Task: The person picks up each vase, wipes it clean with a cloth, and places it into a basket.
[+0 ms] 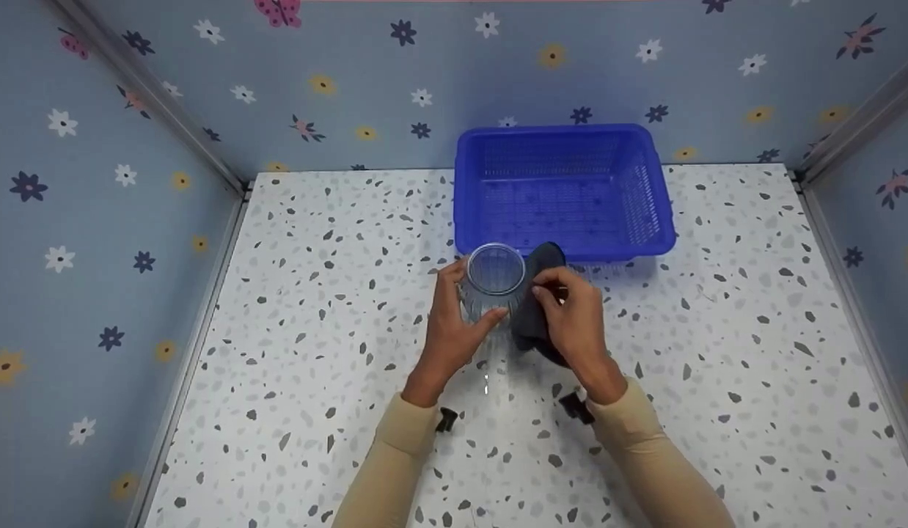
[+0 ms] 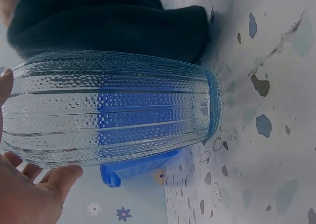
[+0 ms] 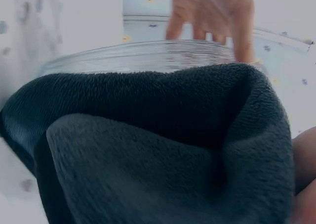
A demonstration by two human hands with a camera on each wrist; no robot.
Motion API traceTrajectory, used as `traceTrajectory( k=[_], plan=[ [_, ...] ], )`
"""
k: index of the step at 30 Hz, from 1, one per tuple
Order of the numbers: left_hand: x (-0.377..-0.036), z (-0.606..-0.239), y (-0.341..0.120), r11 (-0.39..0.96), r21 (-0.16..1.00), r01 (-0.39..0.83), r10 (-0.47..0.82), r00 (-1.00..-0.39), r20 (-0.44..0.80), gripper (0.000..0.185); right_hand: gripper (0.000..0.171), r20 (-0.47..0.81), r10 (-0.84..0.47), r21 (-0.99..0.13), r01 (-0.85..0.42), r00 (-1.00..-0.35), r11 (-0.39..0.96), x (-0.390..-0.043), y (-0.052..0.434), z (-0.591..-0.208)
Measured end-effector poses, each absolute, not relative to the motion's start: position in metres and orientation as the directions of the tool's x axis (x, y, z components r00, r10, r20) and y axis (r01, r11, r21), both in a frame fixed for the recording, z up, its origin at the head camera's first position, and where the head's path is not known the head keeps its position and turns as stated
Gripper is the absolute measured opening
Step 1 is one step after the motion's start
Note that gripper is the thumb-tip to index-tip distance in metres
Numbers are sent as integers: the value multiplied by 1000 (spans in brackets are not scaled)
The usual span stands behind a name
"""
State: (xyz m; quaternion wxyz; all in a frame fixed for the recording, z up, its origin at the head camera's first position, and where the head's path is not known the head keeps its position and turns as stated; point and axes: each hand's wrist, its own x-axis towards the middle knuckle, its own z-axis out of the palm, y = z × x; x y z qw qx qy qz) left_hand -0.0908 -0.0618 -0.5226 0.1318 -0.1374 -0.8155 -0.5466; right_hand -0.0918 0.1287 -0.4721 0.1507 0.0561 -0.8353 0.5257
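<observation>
A clear ribbed glass jar [image 1: 493,282] stands upright on the speckled table [image 1: 315,308], just in front of the blue basket. My left hand [image 1: 454,323] grips its left side, fingers curled round the wall [image 2: 29,184]. My right hand [image 1: 571,315] holds a dark cloth [image 1: 535,308] pressed against the jar's right side. In the left wrist view the jar [image 2: 113,110] fills the frame with the cloth [image 2: 113,21] behind it. From the right wrist, the cloth [image 3: 158,145] covers most of the picture; the jar [image 3: 148,56] and left fingers [image 3: 212,16] show beyond it.
A blue plastic basket [image 1: 648,220] with nothing in it sits at the back of the table, against the flowered rear wall. Flowered panels close in the left and right sides. Small black wrist-camera mounts [image 1: 447,419] show near both sleeves.
</observation>
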Motion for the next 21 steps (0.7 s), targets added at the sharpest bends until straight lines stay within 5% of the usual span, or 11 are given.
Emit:
traceTrajectory(
  k=[21],
  plan=[
    [-92,-526,-62,357,851,384,72,-920,385,76,8,391,54,-804,-313,-919,506,-95,127,-470]
  ],
)
